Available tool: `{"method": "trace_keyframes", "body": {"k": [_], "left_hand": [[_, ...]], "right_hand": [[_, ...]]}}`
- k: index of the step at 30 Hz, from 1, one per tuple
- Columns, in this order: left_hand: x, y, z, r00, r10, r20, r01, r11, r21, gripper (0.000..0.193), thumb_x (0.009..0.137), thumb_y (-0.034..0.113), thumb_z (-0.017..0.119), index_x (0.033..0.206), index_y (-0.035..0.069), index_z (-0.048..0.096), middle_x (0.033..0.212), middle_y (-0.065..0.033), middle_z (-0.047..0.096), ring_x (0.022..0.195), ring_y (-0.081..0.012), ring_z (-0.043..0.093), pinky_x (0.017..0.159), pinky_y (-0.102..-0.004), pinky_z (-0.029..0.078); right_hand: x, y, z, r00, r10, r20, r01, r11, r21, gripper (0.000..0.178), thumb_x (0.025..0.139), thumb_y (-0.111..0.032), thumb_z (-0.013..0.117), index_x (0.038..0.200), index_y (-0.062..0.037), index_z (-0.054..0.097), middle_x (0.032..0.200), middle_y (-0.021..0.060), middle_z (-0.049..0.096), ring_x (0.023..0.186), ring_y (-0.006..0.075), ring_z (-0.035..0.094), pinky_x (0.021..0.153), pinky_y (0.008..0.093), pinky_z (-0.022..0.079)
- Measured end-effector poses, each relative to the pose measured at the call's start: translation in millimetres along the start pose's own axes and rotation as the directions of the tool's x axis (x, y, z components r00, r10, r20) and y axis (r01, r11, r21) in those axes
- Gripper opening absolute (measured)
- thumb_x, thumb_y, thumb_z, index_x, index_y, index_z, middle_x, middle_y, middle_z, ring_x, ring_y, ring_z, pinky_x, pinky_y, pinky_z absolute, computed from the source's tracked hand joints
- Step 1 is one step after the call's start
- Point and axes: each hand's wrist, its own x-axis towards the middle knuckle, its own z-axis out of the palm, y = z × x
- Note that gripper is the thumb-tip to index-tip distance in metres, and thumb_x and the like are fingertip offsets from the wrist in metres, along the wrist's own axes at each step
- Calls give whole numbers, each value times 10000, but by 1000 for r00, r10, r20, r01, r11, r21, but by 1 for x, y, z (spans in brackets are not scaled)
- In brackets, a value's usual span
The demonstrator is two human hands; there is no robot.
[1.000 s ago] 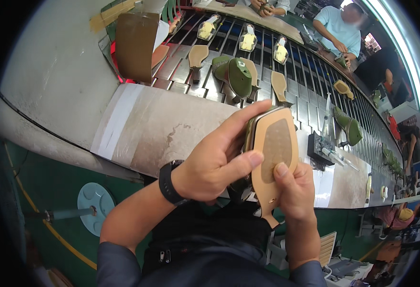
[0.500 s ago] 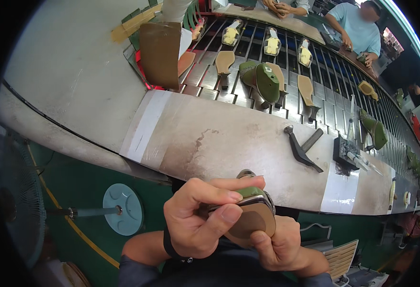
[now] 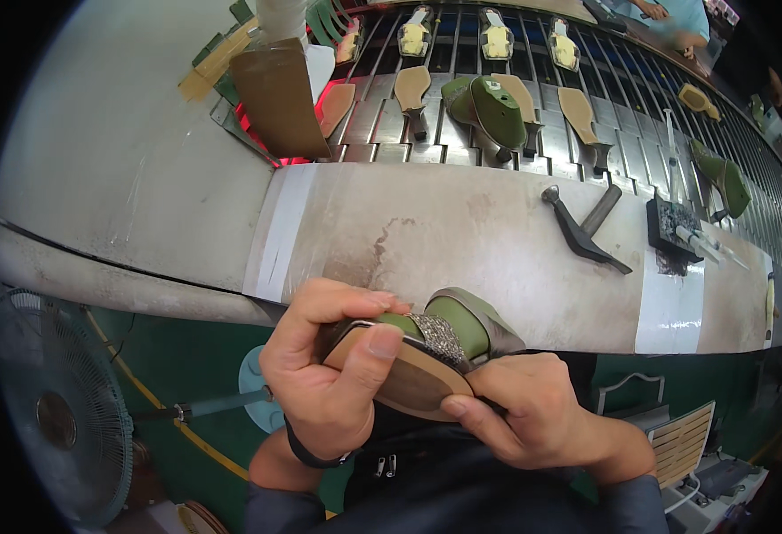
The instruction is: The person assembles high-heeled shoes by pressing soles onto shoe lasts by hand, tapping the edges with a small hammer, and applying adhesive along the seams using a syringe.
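Above my lap, close to the bench edge, I hold a shoe on a green last (image 3: 462, 322). A band of silvery glitter (image 3: 442, 339) crosses its upper. The tan sole (image 3: 413, 384) faces me, tilted upward. My left hand (image 3: 324, 374) grips one end, thumb on the sole and fingers over the upper. At the other end my right hand (image 3: 533, 411) is closed, thumb against the sole's edge and bent fingers along the side. My hands hide both ends of the sole.
A hammer (image 3: 580, 233) lies on the pale bench (image 3: 444, 240), left of a dark block (image 3: 673, 230) with syringes. On the slatted conveyor beyond are heeled soles (image 3: 411, 85), a green last (image 3: 498, 116) and shoes with yellowish filling (image 3: 497, 40). A fan (image 3: 62, 409) stands lower left; another person (image 3: 689, 22) is far right.
The shoe has turned from nearly end-on to side-on, so its glitter band and more of the green last show. My hands are further apart. The whole view has shifted.
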Motion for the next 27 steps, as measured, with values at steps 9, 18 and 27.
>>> {"method": "trace_keyframes", "body": {"k": [9, 18, 27], "left_hand": [[8, -7, -3, 991, -76, -112, 69, 996, -58, 194, 993, 101, 737, 1103, 8, 607, 1072, -153, 718, 995, -230, 735, 908, -350, 575], [17, -9, -9, 985, -140, -97, 125, 981, -151, 200, 1031, 136, 703, 1117, 9, 574, 1066, -205, 756, 1033, -273, 745, 935, -383, 584], [40, 1, 3, 988, -152, -20, 148, 978, -147, 201, 1033, 130, 696, 1133, -11, 593, 1082, -180, 761, 1033, -213, 733, 938, -346, 574]], "right_hand": [[7, 0, 12, 996, -34, -79, 27, 996, -91, 233, 933, -181, 789, 812, -63, 629, 640, 93, 591, 534, 292, 610, 497, 408, 477], [18, 11, 14, 994, 79, -73, -82, 995, -48, 320, 964, -241, 759, 763, -62, 586, 608, 114, 584, 518, 325, 610, 482, 428, 472], [22, -2, -2, 966, 257, -35, -254, 965, 71, 347, 982, -223, 745, 736, -19, 608, 574, 140, 578, 486, 327, 584, 474, 421, 451]]}}
